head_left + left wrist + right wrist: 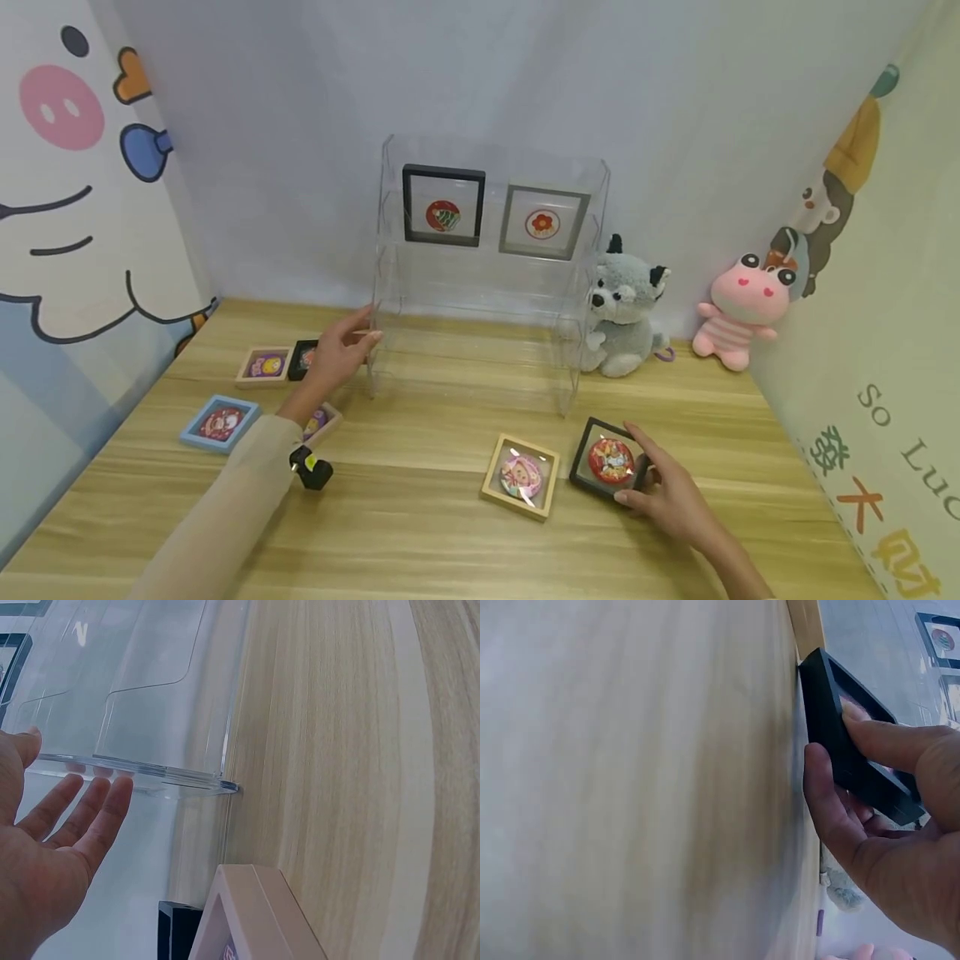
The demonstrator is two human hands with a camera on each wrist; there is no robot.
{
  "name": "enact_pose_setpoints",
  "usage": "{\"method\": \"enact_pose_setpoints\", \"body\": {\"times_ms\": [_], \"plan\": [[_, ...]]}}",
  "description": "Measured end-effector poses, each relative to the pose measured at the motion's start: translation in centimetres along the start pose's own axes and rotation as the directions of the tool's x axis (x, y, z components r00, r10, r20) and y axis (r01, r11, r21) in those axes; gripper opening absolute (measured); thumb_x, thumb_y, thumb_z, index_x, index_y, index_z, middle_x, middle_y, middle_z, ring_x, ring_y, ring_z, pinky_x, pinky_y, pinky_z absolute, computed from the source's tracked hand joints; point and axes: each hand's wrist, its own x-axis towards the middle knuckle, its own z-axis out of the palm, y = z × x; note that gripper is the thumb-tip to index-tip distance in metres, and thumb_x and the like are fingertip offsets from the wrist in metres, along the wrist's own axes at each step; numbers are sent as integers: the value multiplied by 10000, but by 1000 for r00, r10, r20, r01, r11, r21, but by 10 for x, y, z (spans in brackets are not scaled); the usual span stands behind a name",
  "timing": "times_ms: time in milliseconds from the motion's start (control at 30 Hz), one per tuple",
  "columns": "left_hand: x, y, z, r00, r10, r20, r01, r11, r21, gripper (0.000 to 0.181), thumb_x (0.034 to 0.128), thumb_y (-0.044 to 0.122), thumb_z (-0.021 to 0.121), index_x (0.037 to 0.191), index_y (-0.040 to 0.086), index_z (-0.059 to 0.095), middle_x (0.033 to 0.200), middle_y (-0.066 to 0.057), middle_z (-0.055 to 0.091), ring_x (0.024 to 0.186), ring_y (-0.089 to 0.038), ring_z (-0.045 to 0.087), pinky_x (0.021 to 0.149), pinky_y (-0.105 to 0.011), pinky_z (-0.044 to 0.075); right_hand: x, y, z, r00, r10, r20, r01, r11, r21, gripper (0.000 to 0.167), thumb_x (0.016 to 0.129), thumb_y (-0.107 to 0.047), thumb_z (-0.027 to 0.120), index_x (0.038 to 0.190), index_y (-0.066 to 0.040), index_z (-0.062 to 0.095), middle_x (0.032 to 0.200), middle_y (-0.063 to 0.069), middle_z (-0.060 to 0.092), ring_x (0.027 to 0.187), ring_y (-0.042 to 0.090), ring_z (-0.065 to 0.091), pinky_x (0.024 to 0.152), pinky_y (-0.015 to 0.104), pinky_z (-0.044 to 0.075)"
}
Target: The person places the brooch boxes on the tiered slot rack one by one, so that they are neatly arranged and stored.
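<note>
My left hand (pixel 341 354) is beside the left side of a clear acrylic tiered stand (pixel 480 392); its loosely extended fingers (pixel 105 817) reach the side panel's edge, and whether they touch cannot be told. A black-framed display box (pixel 583 454) with a round red badge is gripped at its right side by my right hand (pixel 667 500). The right wrist view shows the thumb on the box's front (pixel 855 761) and fingers along its side. Left of it lies a light wooden frame (pixel 551 492) with a pink badge. On the stand's top tier stand a black frame (pixel 444 170) and a grey frame (pixel 534 252).
Around the left arm lie a blue frame (pixel 195 433), a wooden frame (pixel 247 381), a partly hidden black frame (pixel 296 367) and another light frame (pixel 330 423). Right of the stand sit a grey plush dog (pixel 626 337) and a pink plush toy (pixel 750 296). Printed panels flank the table.
</note>
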Motion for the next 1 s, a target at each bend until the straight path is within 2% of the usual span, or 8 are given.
{"method": "enact_pose_setpoints", "body": {"times_ms": [100, 233, 300, 533, 700, 867, 1000], "plan": [[-1, 0, 0, 1000, 6, 3, -6, 1000, 0, 584, 1029, 178, 566, 1560, 108, 332, 1440, -316, 475, 1252, -474, 560, 745, -202, 574, -1, -1, -5, 1000, 7, -12, -7, 1000, -23, 926, 789, 16, 806, 1563, -82, 307, 983, 163, 593, 733, 73, 629, 565, 267, 591], [-1, -1, 0, 1000, 11, 1, -11, 1000, 6, 580, 1030, 180, 564, 1558, 104, 336, 1434, -317, 481, 1250, -474, 563, 762, -232, 588, 0, -6, -14, 998, -58, -34, 54, 992, -112, 904, 797, -3, 806, 1554, -54, 315, 861, 78, 658, 773, 130, 689, 592, 246, 570], [-1, -1, 0, 1000, 8, 1, -8, 1000, 10, 578, 1030, 181, 563, 1558, 114, 339, 1434, -309, 484, 1246, -466, 568, 764, -232, 587, 1, -9, -18, 997, -73, -33, 69, 990, -125, 909, 806, -1, 797, 1563, -51, 295, 823, 63, 691, 770, 143, 705, 596, 248, 574], [1, -2, -1, 1000, 4, 5, -4, 1000, 28, 584, 1035, 212, 559, 1564, 125, 328, 1452, -301, 468, 1261, -459, 559, 802, -280, 598, 10, -29, -32, 994, -94, -55, 88, 990, -109, 803, 866, 20, 736, 1551, -41, 322, 904, 164, 716, 756, 155, 706, 578, 275, 598], [1, -3, 0, 1000, 6, 4, -6, 1000, 15, 583, 1031, 200, 564, 1562, 120, 335, 1448, -299, 471, 1255, -458, 563, 776, -236, 586, 17, -44, -41, 994, -94, -59, 85, 988, -131, 651, 901, -8, 710, 1486, 3, 425, 982, 242, 722, 740, 117, 699, 609, 258, 603], [1, -3, 0, 1000, 8, 6, -8, 1000, 17, 583, 1033, 211, 562, 1564, 127, 335, 1449, -294, 473, 1254, -451, 567, 764, -230, 585, 26, -57, -46, 984, -155, -89, 136, 973, -189, 516, 911, -36, 710, 1394, 22, 540, 1000, 246, 731, 729, 78, 683, 609, 267, 595], [0, -3, 0, 1000, -1, 9, 1, 1000, 19, 586, 1034, 212, 559, 1566, 126, 330, 1459, -295, 462, 1257, -452, 561, 784, -267, 593, 33, -65, -48, 963, -247, -106, 219, 949, -225, 453, 887, 5, 722, 1324, 38, 604, 951, 239, 742, 719, 71, 691, 575, 250, 582]]}}
